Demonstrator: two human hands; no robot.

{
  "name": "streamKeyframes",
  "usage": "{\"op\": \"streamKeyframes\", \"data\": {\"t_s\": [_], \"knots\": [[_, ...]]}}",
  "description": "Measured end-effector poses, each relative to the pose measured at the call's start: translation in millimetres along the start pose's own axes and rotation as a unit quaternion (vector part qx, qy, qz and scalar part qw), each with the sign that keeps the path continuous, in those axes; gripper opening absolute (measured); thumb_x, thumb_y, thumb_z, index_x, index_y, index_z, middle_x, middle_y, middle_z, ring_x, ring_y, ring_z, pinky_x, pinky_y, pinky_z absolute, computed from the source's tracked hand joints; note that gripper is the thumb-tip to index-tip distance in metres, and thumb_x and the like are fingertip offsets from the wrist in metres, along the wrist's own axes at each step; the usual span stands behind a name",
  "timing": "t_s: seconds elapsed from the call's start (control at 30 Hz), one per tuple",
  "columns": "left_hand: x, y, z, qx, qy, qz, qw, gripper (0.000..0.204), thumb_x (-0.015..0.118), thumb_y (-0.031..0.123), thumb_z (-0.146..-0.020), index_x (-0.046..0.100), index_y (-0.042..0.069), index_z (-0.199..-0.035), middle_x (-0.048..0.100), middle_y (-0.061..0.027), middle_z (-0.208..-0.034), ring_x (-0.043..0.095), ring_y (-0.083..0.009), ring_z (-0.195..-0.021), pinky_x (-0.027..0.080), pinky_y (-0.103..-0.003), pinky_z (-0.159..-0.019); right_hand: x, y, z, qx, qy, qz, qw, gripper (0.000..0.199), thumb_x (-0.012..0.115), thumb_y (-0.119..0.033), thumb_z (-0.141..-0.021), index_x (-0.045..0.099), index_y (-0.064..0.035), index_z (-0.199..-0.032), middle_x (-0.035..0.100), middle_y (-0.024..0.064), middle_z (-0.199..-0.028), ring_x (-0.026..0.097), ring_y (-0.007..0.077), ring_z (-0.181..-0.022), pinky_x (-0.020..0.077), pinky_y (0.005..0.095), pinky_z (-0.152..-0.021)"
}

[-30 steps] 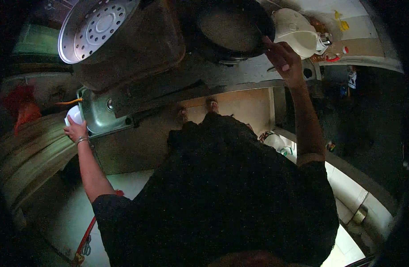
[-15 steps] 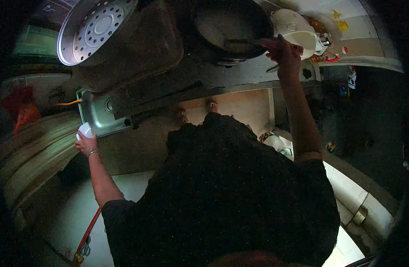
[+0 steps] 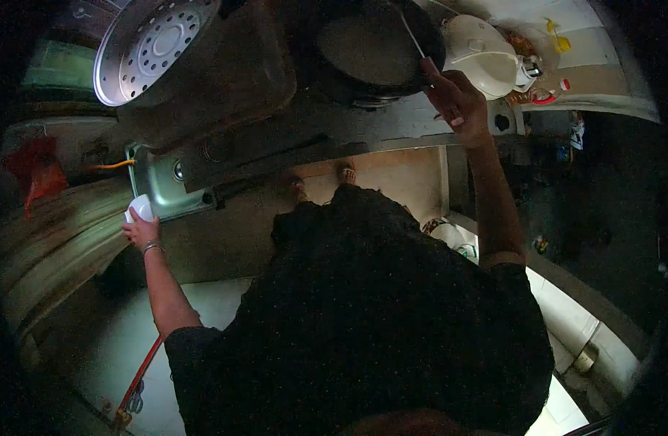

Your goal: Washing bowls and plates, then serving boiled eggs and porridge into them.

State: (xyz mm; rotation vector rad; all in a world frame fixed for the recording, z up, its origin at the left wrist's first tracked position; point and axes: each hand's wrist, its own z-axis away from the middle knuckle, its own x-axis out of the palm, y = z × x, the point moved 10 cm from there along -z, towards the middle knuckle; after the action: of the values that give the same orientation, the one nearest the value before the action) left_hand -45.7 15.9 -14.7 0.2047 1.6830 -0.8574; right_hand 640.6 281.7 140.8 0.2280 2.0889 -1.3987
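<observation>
My left hand [image 3: 141, 233] is closed around a small white bowl [image 3: 138, 209], held beside the left end of the metal sink [image 3: 159, 200]. A large dark pan [image 3: 359, 92] stands at the top centre. Over its right edge, my right hand [image 3: 459, 105] grips the handle of a long cooking utensil with a thin metal shaft [image 3: 413, 38]. The shaft slants up and left across the pan. The utensil's working end cannot be made out, and the pan's contents are too dark to tell.
A metal steamer [image 3: 141, 69] with a holed base stands at the upper left. A cream rounded appliance [image 3: 487, 62] sits right of the pan, near a red-capped container [image 3: 545, 96]. A red bag [image 3: 39, 174] lies at the far left. Scissors [image 3: 135, 400] hang lower left.
My right hand has shifted slightly down and turned, so the utensil now points upward instead of lying flat across the pan. My left hand with the bowl has barely moved.
</observation>
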Motion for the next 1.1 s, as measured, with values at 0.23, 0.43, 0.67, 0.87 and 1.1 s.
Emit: {"op": "streamKeyframes", "data": {"t_s": [0.23,0.43,0.67,0.87,1.1], "knots": [[-7.7,4.5,4.7,0.054,0.030,-0.017,0.998,0.081,0.071,0.043,-0.062,0.032,0.025,-0.131,0.039,-0.0195,-0.109,0.044,-0.0381,-0.099,0.044,-0.045,-0.081,18.5,25.2,-12.4,0.024,0.047,-0.047,0.997,0.026,0.054,-0.013,-0.087,0.056,-0.0033,-0.111,0.057,0.0119,-0.098,0.061,0.0158,-0.077,0.0508,0.0273,-0.071],[-4.6,-45.3,9.9,-0.102,0.042,0.186,0.976,0.077,0.070,0.038,-0.066,0.032,0.017,-0.130,0.043,-0.0202,-0.114,0.046,-0.0358,-0.102,0.044,-0.045,-0.081,17.3,54.1,-22.0,0.070,0.126,-0.261,0.955,0.024,0.053,-0.018,-0.089,0.061,-0.0002,-0.102,0.061,0.0084,-0.100,0.059,0.0106,-0.079,0.0490,0.0225,-0.067],[3.8,-23.2,91.7,-0.212,-0.154,0.849,0.460,0.061,0.051,0.041,-0.081,0.036,0.004,-0.127,0.042,-0.0128,-0.128,0.048,-0.0309,-0.110,0.046,-0.042,-0.084,-17.0,-20.1,-2.3,-0.121,0.056,0.103,0.986,0.024,0.053,-0.019,-0.088,0.060,-0.0088,-0.109,0.060,0.0096,-0.092,0.059,0.0179,-0.074,0.0495,0.0290,-0.064],[-29.0,60.1,190.4,-0.170,-0.237,0.891,0.349,0.055,0.047,0.038,-0.084,0.037,0.006,-0.128,0.046,-0.0121,-0.124,0.047,-0.0285,-0.111,0.042,-0.040,-0.091,-9.4,-14.5,7.8,-0.083,-0.028,0.230,0.969,0.044,0.059,-0.014,-0.079,0.052,-0.0213,-0.121,0.057,0.0098,-0.088,0.059,0.0240,-0.072,0.0481,0.0319,-0.062],[-40.0,184.0,255.3,-0.065,-0.342,0.838,0.420,0.058,0.052,0.038,-0.084,0.033,0.008,-0.130,0.038,-0.0166,-0.128,0.039,-0.0342,-0.118,0.039,-0.045,-0.095,-18.9,-35.3,12.9,-0.123,-0.021,0.072,0.990,0.033,0.065,-0.008,-0.077,0.059,-0.0100,-0.109,0.060,0.0085,-0.086,0.061,0.0199,-0.071,0.0503,0.0289,-0.060]]}}
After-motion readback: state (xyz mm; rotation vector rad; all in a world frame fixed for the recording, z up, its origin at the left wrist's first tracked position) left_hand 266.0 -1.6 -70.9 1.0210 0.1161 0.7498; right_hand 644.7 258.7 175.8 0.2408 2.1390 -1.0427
